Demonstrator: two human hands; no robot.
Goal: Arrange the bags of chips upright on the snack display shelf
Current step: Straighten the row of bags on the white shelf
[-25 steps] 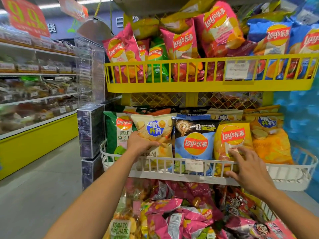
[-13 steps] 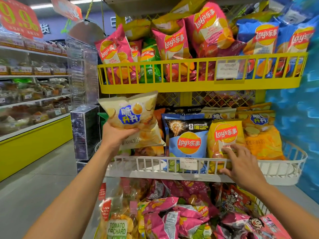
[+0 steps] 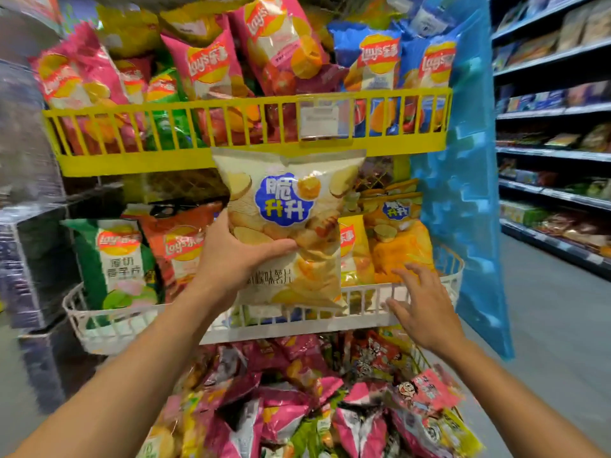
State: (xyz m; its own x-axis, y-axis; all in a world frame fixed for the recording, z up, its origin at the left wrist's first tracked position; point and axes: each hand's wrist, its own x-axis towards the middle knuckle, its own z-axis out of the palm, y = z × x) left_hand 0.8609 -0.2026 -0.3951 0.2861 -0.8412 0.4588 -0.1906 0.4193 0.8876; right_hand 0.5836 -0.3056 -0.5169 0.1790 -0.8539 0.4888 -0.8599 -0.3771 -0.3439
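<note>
— Shop aisle, with a snack rack in front. What is on it?

— Three levels. At the top a yellow shelf (image 3: 231, 160) full of chip bags, in the middle a white basket (image 3: 109, 328), and at the bottom a bin of mixed snack bags (image 3: 297, 408).

— Where is the left hand?

— The left hand (image 3: 231, 259) is raised in front of the white basket, arm stretched forward. Its fingers (image 3: 281, 247) are closed around the lower left part of a pale bag (image 3: 284, 226), thumb behind. It holds the bag upright in the air, between the yellow shelf and the basket.

— And the right hand?

— The right hand (image 3: 423, 309) holds nothing. Palm faces forward, fingers spread, tips at the basket rim beside an orange bag (image 3: 400, 246).

— Other bags in the basket?

— A green bag (image 3: 115, 259) and a red bag (image 3: 178, 246) stand upright at the left.
</note>
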